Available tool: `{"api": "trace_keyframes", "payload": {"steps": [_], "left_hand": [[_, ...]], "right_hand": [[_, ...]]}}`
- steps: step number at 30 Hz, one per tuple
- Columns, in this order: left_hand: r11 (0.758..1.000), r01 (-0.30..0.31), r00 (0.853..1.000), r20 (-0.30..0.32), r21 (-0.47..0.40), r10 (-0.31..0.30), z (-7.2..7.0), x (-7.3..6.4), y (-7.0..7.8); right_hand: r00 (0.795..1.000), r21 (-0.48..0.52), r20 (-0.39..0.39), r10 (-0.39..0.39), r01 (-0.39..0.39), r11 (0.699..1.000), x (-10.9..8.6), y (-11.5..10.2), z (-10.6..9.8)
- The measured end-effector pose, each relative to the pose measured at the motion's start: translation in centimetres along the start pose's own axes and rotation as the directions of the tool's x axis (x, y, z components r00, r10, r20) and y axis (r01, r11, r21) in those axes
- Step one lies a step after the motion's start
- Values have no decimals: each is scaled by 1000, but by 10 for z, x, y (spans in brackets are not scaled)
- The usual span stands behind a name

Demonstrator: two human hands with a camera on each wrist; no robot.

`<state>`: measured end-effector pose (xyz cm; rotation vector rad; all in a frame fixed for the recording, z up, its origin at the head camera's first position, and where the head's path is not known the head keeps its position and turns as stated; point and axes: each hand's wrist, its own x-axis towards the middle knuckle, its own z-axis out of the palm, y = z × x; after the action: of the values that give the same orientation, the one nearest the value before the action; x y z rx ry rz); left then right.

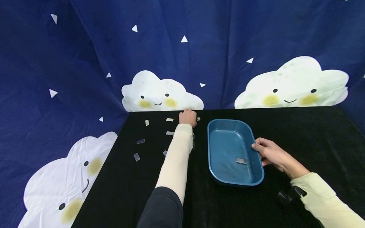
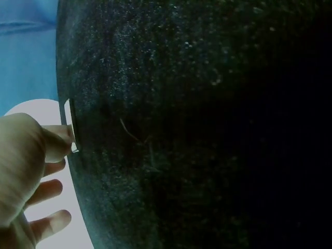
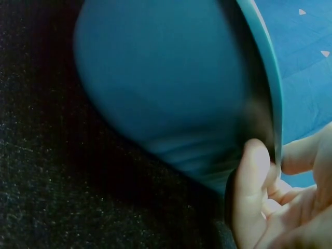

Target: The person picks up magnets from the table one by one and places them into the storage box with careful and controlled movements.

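Note:
At the far edge of the black tabletop, my left hand (image 1: 188,117) pinches a small clear rectangular slide (image 2: 71,124) between thumb and forefinger. The other left fingers are spread beyond the edge. An end of this slide (image 1: 198,119) shows right of the hand in the head view. My right hand (image 1: 272,155) grips the right rim of a blue plastic tub (image 1: 211,148), thumb over the rim and fingers outside. Inside the tub, toward its near right part, lies a greyish rectangular slide (image 1: 241,161). The right wrist view shows the tub's wall (image 3: 171,78) close up.
Several more slides lie scattered left of the left arm, among them one at the far left (image 1: 146,122) and one nearer (image 1: 137,157). The left forearm partly covers another slide (image 1: 164,153). A blue cloud-print curtain (image 1: 182,60) hangs behind the black tabletop (image 1: 299,133).

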<state>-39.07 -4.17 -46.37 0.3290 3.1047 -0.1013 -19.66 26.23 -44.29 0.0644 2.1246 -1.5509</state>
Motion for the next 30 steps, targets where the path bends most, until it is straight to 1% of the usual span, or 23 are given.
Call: {"api": "trace_keyframes", "payload": {"steps": [3,7,12,14,18,21,24,30], "left_hand": [[1000,4,1000,4,2,-4,0,-2,-1],[1000,14,1000,26,-13,-13,0,-4,1],[998,49,997,56,-37,-47,-2,-6,3],[997,61,997,54,-56,-58,-2,-6,4],[992,89,996,31,-94,-87,-2,-7,1],[987,104,994,31,-124,-101,-3,-7,-1],[985,100,995,33,-142,-96,-4,-8,-3],[988,85,996,17,-131,-83,-6,-8,-3]], "right_hand": [[1000,10,-1,4,-4,1000,1,0,1],[1000,10,-6,13,-13,1000,1,0,2],[1000,-5,-12,1,-1,1000,1,-2,5],[1000,-6,-15,0,0,1000,1,-3,6],[1000,-1,-17,9,-9,1000,1,-3,6],[1000,-2,-14,10,-10,1000,0,-4,5],[1000,-4,-10,10,-10,1000,0,-4,4],[1000,-7,-6,5,-5,1000,1,-5,5]]}}
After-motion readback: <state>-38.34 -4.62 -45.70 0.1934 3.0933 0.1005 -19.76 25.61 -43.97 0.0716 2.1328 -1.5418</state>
